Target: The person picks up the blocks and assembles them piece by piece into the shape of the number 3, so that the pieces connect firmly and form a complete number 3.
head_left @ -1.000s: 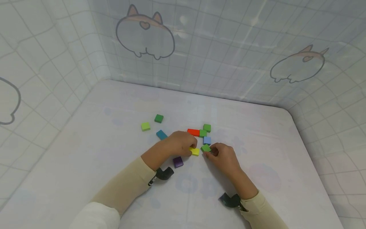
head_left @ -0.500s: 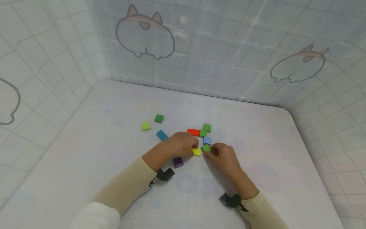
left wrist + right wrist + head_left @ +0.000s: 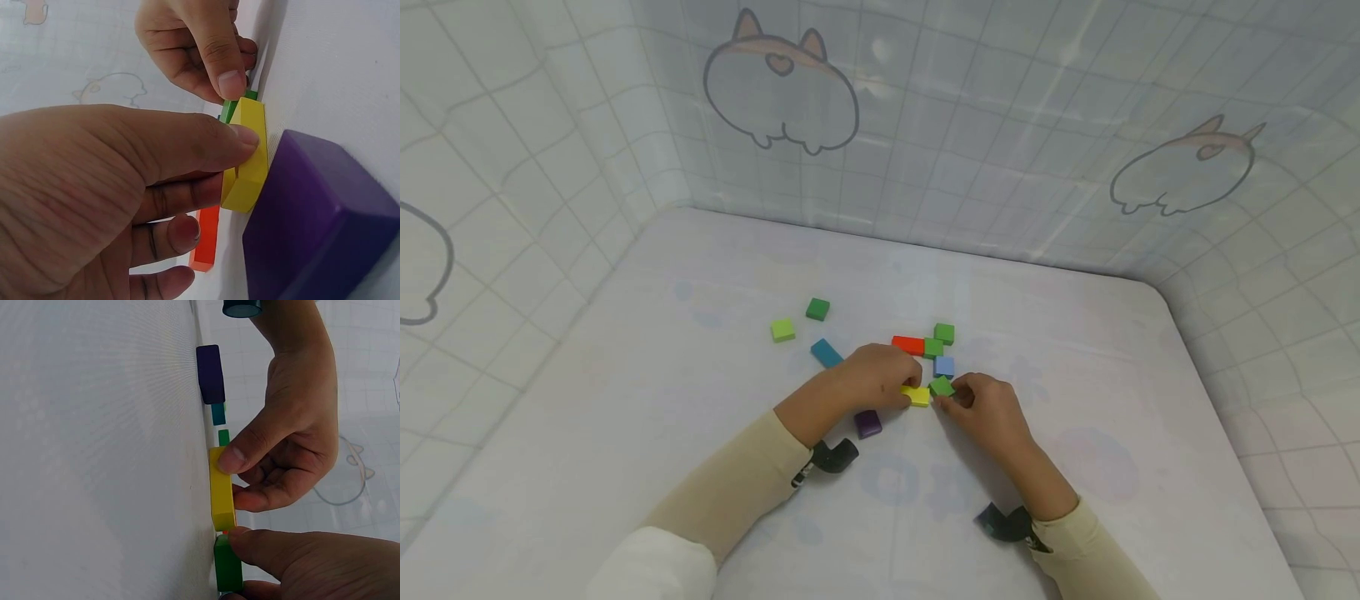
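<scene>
My left hand (image 3: 874,379) pinches a yellow block (image 3: 918,397) between thumb and fingers, low on the white surface. Just right of it, the thumb and fingers of my right hand (image 3: 992,410) hold a green block (image 3: 942,387), turned at a slight angle. In the right wrist view the yellow block's end (image 3: 222,494) lies very close to the green block (image 3: 229,565). Behind them a light blue block (image 3: 943,367), a second green block (image 3: 933,348), a third green block (image 3: 944,334) and a red block (image 3: 908,345) lie grouped together.
A purple block (image 3: 868,424) lies close below my left hand. Left of that hand are a teal block (image 3: 827,353), partly covered, a lime block (image 3: 782,330) and a dark green block (image 3: 817,309). A tile-patterned curtain (image 3: 970,125) rises behind the table.
My left hand has slid the yellow block slightly right, towards the green block in my right hand. The right hand has stayed nearly still.
</scene>
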Demonstrator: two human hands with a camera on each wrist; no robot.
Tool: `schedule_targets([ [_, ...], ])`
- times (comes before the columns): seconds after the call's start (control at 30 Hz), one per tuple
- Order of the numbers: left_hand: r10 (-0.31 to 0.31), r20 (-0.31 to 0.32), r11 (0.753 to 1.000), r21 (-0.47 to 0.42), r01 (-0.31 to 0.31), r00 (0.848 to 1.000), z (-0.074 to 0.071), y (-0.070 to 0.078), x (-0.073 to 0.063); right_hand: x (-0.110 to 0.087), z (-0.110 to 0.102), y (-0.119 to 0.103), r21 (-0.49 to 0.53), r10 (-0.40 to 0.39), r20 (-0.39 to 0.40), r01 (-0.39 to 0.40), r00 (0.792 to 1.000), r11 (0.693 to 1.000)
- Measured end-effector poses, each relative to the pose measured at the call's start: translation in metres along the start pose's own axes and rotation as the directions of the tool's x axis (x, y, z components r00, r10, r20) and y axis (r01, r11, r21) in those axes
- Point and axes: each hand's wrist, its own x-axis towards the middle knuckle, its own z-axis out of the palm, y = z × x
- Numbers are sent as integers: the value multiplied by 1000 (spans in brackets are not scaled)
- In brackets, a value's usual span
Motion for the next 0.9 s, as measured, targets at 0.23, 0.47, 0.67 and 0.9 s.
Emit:
schedule_targets([
  [0.23,-1,-3,1000,-17,1,1000,1,0,-1,-1,0,0,-8,-7,2,7,1000,1000],
  [0.47,7,-7,1000,-12,-7,1000,2,1,0,-1,0,-1,-10,-8,1,8,1000,1000],
  [0.67,11,-8,1000,-12,-11,1000,3,0,0,-2,0,-1,-9,-12,-3,12,1000,1000],
  [0.9,23,-9,999,-28,-23,1000,3,0,1,-2,0,0,-8,-25,-7,25,1000,1000],
])
